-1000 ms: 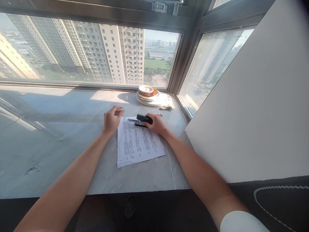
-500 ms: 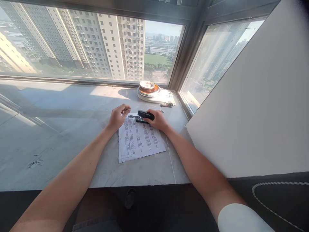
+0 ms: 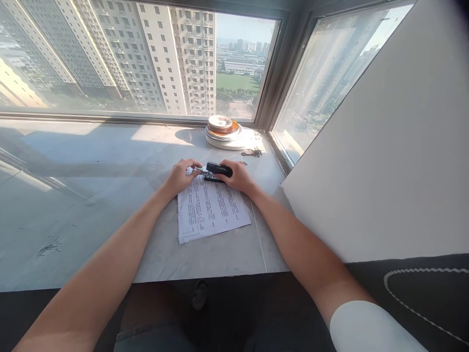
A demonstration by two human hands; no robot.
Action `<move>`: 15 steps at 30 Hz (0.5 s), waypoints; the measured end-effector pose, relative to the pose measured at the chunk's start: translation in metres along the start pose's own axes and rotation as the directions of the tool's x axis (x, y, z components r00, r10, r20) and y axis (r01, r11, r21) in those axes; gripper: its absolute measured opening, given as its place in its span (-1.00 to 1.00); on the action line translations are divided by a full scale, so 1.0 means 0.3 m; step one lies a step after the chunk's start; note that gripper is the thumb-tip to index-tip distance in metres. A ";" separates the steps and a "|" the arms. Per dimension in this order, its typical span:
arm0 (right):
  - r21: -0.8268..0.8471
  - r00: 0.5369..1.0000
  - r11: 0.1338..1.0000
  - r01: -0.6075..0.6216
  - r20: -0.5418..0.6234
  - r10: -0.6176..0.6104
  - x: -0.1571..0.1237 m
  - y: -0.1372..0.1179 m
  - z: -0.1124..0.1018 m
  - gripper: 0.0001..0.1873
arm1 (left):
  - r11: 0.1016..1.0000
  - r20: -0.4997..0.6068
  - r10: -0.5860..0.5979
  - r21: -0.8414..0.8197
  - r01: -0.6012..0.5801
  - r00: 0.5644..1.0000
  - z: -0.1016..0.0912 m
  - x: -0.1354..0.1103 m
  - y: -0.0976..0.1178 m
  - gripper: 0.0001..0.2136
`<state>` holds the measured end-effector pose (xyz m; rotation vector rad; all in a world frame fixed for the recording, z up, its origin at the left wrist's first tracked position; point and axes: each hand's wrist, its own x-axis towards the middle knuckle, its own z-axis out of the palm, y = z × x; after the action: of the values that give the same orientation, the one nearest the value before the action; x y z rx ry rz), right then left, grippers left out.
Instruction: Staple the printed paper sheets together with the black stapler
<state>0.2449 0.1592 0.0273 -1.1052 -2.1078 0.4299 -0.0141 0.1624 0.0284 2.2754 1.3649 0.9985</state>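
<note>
My right hand (image 3: pixel 237 175) is wrapped around the back of a black stapler (image 3: pixel 217 169). The stapler's top is lifted, and its metal magazine (image 3: pixel 203 171) shows below it, pointing left. At the front end of that magazine, my left hand (image 3: pixel 181 176) has thumb and fingertips closed together. Whatever small thing is between them is too small to make out. Under the stapler and both hands lies a printed sheet of paper (image 3: pixel 214 215), perhaps more than one, slightly turned on the ledge.
A stack of plates (image 3: pixel 223 134) stands by the window corner, with a small dark tangled item (image 3: pixel 253 153) in front. Thin slivers like loose staples (image 3: pixel 50 247) lie at left on the pale stone ledge (image 3: pixel 102 215). A white wall (image 3: pixel 384 156) slants at right.
My left hand has moved right, from just short of the magazine to its front end, fingers still pinched. My right hand keeps hold of the stapler. The view has tipped slightly down.
</note>
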 end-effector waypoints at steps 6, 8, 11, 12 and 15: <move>0.001 1.000 1.000 0.014 -0.008 -0.014 0.001 -0.001 0.000 -0.78 | 1.000 0.049 0.020 0.015 -0.021 0.999 0.001 0.000 0.003 -0.79; 0.007 1.000 1.000 0.015 -0.010 -0.015 0.001 0.001 0.002 -0.77 | 1.000 0.065 0.011 0.028 -0.013 0.998 0.002 0.001 0.006 -0.79; 0.011 1.000 1.000 0.008 -0.010 -0.008 0.001 0.001 0.005 -0.76 | 0.999 0.080 -0.002 0.049 -0.002 0.997 0.005 0.003 0.009 -0.81; 0.011 1.000 1.000 0.006 -0.010 -0.006 0.001 0.001 0.006 -0.75 | 0.998 0.083 -0.009 0.056 0.005 0.997 0.006 0.003 0.010 -0.81; 0.007 1.000 1.000 0.001 -0.014 -0.001 0.001 0.000 0.008 -0.75 | 0.998 0.086 -0.030 0.059 0.025 0.996 0.007 0.003 0.009 -0.81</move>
<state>0.2431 0.1595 0.0259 -1.0998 -2.0932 0.4281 -0.0106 0.1622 0.0288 2.3058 1.4021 0.8513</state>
